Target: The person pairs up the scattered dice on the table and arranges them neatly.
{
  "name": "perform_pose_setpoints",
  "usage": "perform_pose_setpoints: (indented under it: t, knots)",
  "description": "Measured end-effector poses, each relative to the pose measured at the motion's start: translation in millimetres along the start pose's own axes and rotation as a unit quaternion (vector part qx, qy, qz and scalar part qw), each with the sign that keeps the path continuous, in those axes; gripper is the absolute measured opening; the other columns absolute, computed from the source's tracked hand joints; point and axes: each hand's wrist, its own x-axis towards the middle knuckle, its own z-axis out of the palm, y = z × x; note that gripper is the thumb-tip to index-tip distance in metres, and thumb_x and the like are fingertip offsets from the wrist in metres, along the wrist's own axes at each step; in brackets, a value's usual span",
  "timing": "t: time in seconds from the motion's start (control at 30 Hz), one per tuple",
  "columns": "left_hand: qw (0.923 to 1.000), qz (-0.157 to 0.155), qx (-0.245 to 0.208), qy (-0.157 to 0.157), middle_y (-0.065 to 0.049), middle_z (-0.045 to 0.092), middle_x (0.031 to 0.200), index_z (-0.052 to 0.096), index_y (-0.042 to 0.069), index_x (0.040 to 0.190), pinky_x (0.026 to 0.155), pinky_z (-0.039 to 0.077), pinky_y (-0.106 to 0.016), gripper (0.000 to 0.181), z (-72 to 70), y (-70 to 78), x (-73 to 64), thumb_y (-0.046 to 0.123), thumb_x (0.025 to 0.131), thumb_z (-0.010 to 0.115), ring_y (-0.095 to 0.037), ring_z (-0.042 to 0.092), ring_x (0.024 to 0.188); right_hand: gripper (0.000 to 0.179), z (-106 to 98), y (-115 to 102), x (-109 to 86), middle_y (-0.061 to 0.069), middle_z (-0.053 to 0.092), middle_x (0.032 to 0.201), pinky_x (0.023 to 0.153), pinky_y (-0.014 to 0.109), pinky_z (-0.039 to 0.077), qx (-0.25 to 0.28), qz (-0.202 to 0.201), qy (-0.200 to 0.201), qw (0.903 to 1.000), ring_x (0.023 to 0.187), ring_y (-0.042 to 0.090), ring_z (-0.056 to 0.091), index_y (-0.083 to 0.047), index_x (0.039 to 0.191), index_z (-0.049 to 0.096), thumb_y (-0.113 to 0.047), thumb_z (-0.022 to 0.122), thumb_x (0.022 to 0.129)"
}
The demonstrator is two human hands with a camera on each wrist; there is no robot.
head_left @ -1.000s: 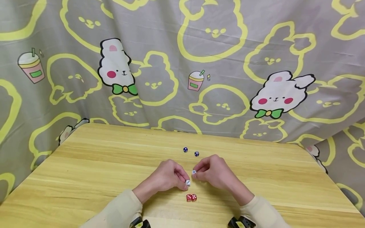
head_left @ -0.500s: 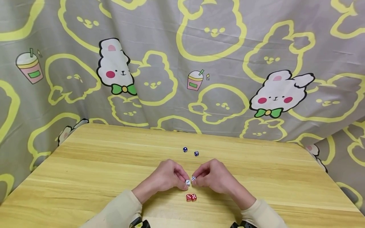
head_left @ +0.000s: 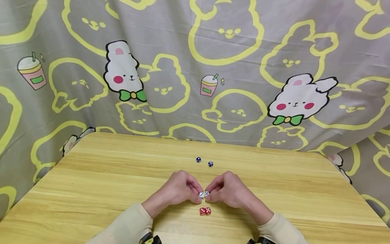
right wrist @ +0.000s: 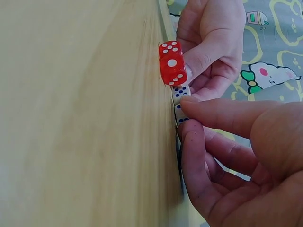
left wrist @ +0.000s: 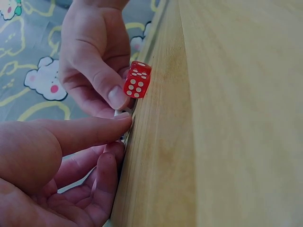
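Note:
In the head view, my left hand pinches a white die between thumb and fingertips. My right hand pinches another white die just to its right. The two white dice stand side by side at the tabletop, their blue pips showing; in the right wrist view they line up one behind the other. Two red dice sit together on the near side of the hands. From the left wrist, the white dice are mostly covered by the thumbs, and a red die shows in front.
Two dark blue dice lie a little apart beyond the hands. The wooden table carries all the dice. A grey curtain with yellow outlined figures hangs along the table's far edge and sides.
My right hand has brought its white die nearer to me, until it is beside the one in my left hand. The left hand, the red dice and the blue dice have stayed put.

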Motion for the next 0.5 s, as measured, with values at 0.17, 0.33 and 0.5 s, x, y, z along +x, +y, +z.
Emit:
perform_pose_setpoints:
  t: [0.17,0.33,0.5]
  knots:
    - [1.0,-0.001,0.001,0.001,0.0,0.074,0.074,0.081,0.009,0.084,0.07,0.052,-0.026,0.021,0.4,0.7,1.0,0.001,0.071,0.094,-0.011,0.066,0.069,0.017,-0.6,0.6,-0.1,0.0,0.077,0.078,0.063,0.029,0.056,0.014,0.004,-0.009,0.9999,0.069,0.012,0.067,-0.007,0.093,0.082,-0.008,0.092,0.079]
    - [1.0,-0.004,-0.003,-0.002,0.0,0.074,0.074,0.081,0.009,0.084,0.07,0.052,-0.026,0.022,1.1,1.3,0.5,0.0,0.07,0.094,-0.011,0.066,0.069,0.018,-0.9,2.1,-1.2,0.002,0.077,0.08,0.063,0.028,0.055,0.03,0.013,-0.019,0.9993,0.072,0.012,0.065,-0.004,0.097,0.082,-0.004,0.09,0.081]
    - [1.0,-0.005,-0.006,-0.003,0.0,0.075,0.075,0.081,0.009,0.085,0.071,0.052,-0.027,0.021,-0.6,0.7,-0.2,-0.001,0.071,0.094,-0.012,0.066,0.07,0.017,-1.1,3.3,-0.3,0.004,0.078,0.083,0.066,0.031,0.059,0.046,0.013,-0.027,0.9985,0.072,0.013,0.066,-0.004,0.098,0.082,-0.004,0.088,0.083]
